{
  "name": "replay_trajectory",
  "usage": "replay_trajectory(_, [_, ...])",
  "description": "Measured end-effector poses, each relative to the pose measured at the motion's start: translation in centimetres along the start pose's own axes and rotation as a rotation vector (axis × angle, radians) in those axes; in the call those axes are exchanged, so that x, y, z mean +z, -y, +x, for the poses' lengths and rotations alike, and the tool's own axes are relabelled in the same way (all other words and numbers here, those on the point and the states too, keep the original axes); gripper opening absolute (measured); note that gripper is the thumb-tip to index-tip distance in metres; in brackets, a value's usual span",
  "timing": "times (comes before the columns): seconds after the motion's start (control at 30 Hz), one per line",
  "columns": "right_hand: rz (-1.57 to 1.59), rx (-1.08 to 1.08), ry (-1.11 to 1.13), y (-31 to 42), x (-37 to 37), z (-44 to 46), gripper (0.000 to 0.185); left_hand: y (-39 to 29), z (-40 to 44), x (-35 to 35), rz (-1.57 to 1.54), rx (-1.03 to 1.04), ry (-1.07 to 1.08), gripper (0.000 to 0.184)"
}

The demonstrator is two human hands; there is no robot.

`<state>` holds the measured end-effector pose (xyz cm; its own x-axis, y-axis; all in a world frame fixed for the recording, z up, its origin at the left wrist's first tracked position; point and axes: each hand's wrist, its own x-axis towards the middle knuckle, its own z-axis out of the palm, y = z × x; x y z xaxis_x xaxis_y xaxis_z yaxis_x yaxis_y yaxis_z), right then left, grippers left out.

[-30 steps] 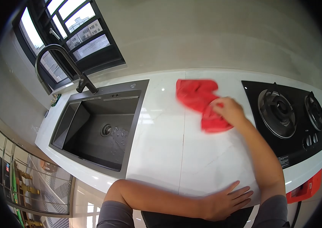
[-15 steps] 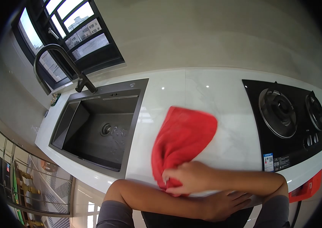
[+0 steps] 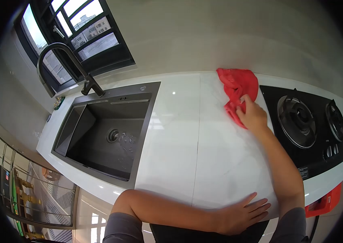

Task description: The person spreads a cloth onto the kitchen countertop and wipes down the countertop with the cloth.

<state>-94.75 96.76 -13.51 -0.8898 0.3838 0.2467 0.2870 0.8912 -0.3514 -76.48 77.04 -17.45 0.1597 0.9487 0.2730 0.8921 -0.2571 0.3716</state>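
My right hand [image 3: 254, 115] grips the lower edge of a red cloth [image 3: 242, 83], fingers closed on it. The cloth lies bunched at the back of the white countertop [image 3: 171, 141], its top against the wall, just left of the black gas stove [image 3: 268, 109]. Down at the counter's front edge, my left hand [image 3: 240, 216] rests with fingers spread and nothing in it. The left forearm lies across the front edge.
A dark sink [image 3: 98, 137] with a little water in it is set into the counter's left part. Behind it a tall faucet [image 3: 72, 58] arches before the window [image 3: 94, 32]. A red object [image 3: 326, 202] stands below the counter at right.
From the front of the counter, my right hand has carried the red cloth up and right to the back, beside the stove. My left hand stays at the front edge.
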Motion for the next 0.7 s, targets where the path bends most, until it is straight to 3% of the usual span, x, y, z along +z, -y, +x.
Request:
replay_trajectory(0.1, [0.291,-0.245,0.077,3.2,1.3,-3.5,0.038,0.0,0.0,0.1,0.054,-0.008,-0.005,0.064])
replay_trajectory(0.17, [0.423,-0.41,0.287,6.8,0.4,-7.6,0.037,-0.1,0.1,0.3,0.052,-0.02,0.007,0.064])
replay_trajectory(0.2, [0.533,-0.6,0.342,7.6,1.3,-9.4,0.034,-0.1,0.1,0.3,0.05,-0.019,0.012,0.064])
replay_trajectory(0.23, [0.471,-0.733,0.516,8.8,0.2,-11.1,0.032,-0.1,0.2,0.2,0.024,-0.022,0.009,0.064])
replay_trajectory(0.3, [0.471,-1.042,0.63,9.7,0.4,-14.0,0.031,-0.1,0.1,0.9,-0.008,-0.024,0.011,0.064])
replay_trajectory(0.37, [0.457,-1.073,0.637,10.0,-0.1,-14.9,0.028,-0.2,-0.1,1.6,0.123,-0.01,-0.072,0.064])
replay_trajectory(0.47, [0.353,-0.933,0.654,8.9,-0.7,-11.6,0.026,0.0,0.3,-0.4,-0.017,-0.02,0.047,0.068])
replay_trajectory(0.53, [0.37,-0.761,0.549,7.4,-0.7,-7.6,0.026,0.0,0.0,0.7,0.009,-0.018,0.012,0.069])
replay_trajectory(0.63, [0.258,-0.384,0.305,3.0,-0.6,-2.1,0.033,0.0,0.0,0.8,0.055,-0.014,-0.019,0.071])
replay_trajectory(0.7, [0.095,-0.058,0.261,1.3,-1.3,0.1,0.037,0.2,0.0,0.5,0.072,-0.002,-0.004,0.071])
